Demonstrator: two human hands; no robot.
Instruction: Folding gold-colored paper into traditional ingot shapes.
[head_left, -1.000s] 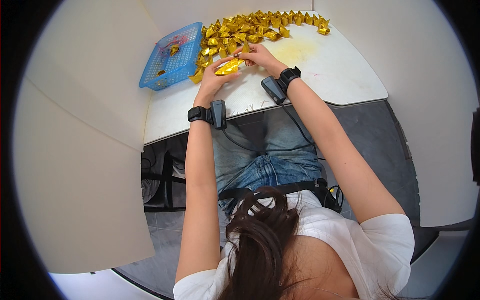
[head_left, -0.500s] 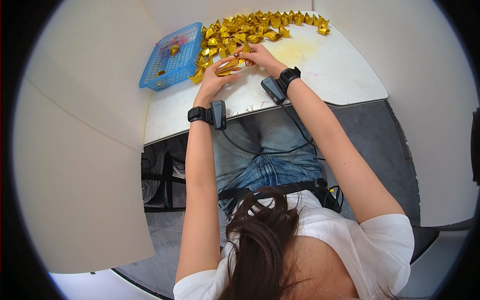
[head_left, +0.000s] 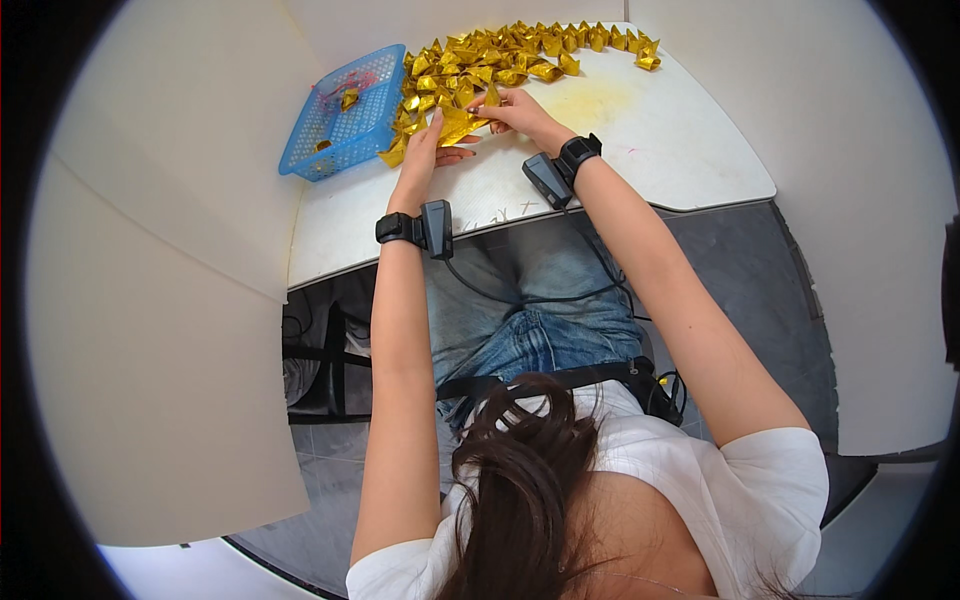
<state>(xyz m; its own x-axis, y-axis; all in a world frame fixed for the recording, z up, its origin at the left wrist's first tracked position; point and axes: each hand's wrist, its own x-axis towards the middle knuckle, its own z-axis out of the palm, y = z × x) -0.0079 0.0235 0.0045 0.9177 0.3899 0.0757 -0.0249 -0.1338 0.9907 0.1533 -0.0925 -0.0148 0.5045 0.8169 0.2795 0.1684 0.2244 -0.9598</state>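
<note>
Above the table, a piece of folded gold foil paper (head_left: 460, 127) is held between my two hands. My right hand (head_left: 522, 113) pinches its right end with thumb and fingertips. At its left end my left hand (head_left: 424, 158) grips it, thumb upright along the edge and the other fingers underneath; the paper partly hides their contact. Just beyond my hands lies a pile of folded gold foil ingots (head_left: 480, 58), with pointed ends, reaching back to the wall.
A blue plastic basket (head_left: 375, 146) stands left of the pile, with a few gold pieces and some reddish strands inside. The white table (head_left: 680, 150) has a yellowish stain and is bounded by pale partitions. Black wrist devices (head_left: 546, 180) are joined by a cable over my lap.
My left thumb has straightened upward and its fingers have shifted at the paper's left end. The gold paper now shows a broader face. My right hand stays nearly in place.
</note>
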